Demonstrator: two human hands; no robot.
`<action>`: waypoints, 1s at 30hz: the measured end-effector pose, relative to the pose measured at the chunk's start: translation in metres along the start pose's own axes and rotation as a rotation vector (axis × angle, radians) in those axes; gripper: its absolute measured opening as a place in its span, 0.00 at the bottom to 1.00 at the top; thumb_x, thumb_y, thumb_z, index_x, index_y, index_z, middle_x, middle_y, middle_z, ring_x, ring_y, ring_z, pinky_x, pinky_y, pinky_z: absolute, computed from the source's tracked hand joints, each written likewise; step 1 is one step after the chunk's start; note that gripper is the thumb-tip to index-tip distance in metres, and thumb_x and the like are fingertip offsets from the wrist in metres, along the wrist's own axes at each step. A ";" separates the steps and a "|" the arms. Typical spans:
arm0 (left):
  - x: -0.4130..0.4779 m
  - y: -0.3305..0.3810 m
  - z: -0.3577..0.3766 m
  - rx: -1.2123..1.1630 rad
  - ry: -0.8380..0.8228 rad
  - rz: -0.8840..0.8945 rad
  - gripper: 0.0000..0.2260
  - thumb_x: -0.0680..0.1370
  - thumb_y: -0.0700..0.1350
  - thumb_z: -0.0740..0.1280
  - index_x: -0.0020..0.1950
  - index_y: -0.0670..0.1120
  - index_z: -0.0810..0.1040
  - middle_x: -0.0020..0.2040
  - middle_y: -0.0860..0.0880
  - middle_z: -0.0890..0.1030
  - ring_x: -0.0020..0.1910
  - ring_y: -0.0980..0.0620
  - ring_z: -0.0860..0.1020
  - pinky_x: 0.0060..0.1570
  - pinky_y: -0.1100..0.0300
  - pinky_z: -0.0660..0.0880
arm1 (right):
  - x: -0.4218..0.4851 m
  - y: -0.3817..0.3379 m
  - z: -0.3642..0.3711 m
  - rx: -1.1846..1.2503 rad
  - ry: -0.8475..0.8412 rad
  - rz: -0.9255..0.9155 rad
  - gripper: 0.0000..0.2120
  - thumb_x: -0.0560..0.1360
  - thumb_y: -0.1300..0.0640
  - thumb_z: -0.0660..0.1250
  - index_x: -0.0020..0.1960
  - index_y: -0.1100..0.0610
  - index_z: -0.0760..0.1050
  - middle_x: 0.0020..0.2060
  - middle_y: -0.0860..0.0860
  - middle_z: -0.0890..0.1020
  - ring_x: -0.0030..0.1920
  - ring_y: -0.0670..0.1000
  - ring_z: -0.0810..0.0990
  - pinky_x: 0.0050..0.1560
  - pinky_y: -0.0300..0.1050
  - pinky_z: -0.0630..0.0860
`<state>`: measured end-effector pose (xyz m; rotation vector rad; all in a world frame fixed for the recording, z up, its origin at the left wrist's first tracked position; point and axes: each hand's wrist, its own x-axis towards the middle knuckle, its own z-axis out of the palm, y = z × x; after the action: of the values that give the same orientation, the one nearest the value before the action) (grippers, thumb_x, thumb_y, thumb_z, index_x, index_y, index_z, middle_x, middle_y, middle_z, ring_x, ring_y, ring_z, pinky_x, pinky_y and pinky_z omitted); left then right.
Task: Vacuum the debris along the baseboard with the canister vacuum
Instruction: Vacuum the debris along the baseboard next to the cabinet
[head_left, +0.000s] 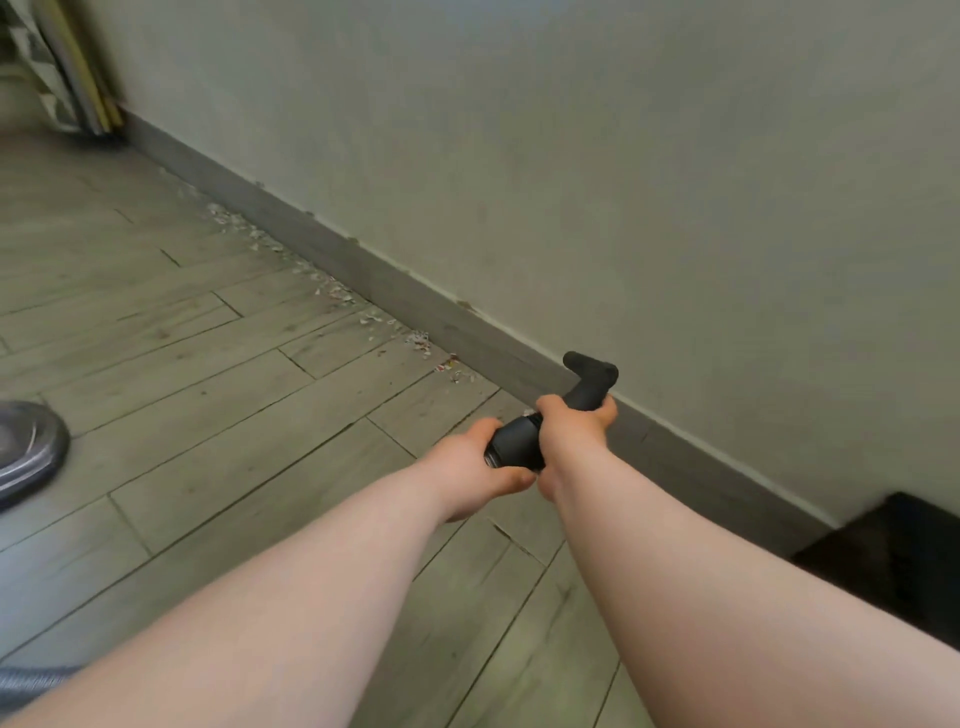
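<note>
I hold a black vacuum hose handle (519, 434) with both hands, just in front of the grey baseboard (395, 291). My left hand (478, 467) grips its lower end from the left. My right hand (574, 431) grips it higher up, and the bent black tip (592, 371) sticks out above my fingers. A line of small white and red debris (332, 293) lies on the wood-look floor along the baseboard, running from near my hands to the far left. The grey canister vacuum (26, 452) sits at the left edge, partly out of view.
A grey ribbed hose (31, 680) shows at the bottom left corner. Patterned boards and yellow sticks (78, 67) lean in the far left corner. A dark object (904, 556) sits on the floor by the wall at the right.
</note>
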<state>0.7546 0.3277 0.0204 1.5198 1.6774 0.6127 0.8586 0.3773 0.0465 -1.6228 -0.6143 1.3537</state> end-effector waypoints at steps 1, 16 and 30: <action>-0.001 0.002 -0.001 0.016 -0.005 0.015 0.24 0.74 0.56 0.70 0.67 0.53 0.67 0.51 0.50 0.77 0.50 0.48 0.76 0.47 0.58 0.73 | -0.001 -0.001 -0.002 -0.007 0.020 0.003 0.35 0.77 0.59 0.62 0.75 0.38 0.49 0.55 0.54 0.76 0.46 0.57 0.78 0.42 0.50 0.75; 0.044 0.005 0.071 0.149 -0.125 0.021 0.26 0.72 0.56 0.73 0.66 0.55 0.67 0.50 0.53 0.78 0.41 0.56 0.75 0.35 0.65 0.69 | 0.084 0.035 -0.058 0.070 0.049 0.139 0.35 0.78 0.59 0.62 0.76 0.39 0.49 0.55 0.57 0.75 0.40 0.55 0.77 0.29 0.45 0.72; 0.081 0.014 0.077 0.616 -0.102 0.102 0.41 0.75 0.52 0.68 0.77 0.59 0.41 0.65 0.48 0.75 0.56 0.44 0.77 0.53 0.53 0.75 | 0.142 0.000 -0.061 0.046 0.017 0.200 0.34 0.78 0.59 0.65 0.76 0.39 0.52 0.58 0.58 0.77 0.44 0.58 0.80 0.41 0.53 0.78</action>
<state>0.8256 0.3982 -0.0316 2.0323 1.8087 0.0528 0.9556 0.4743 -0.0246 -1.6919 -0.4156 1.4849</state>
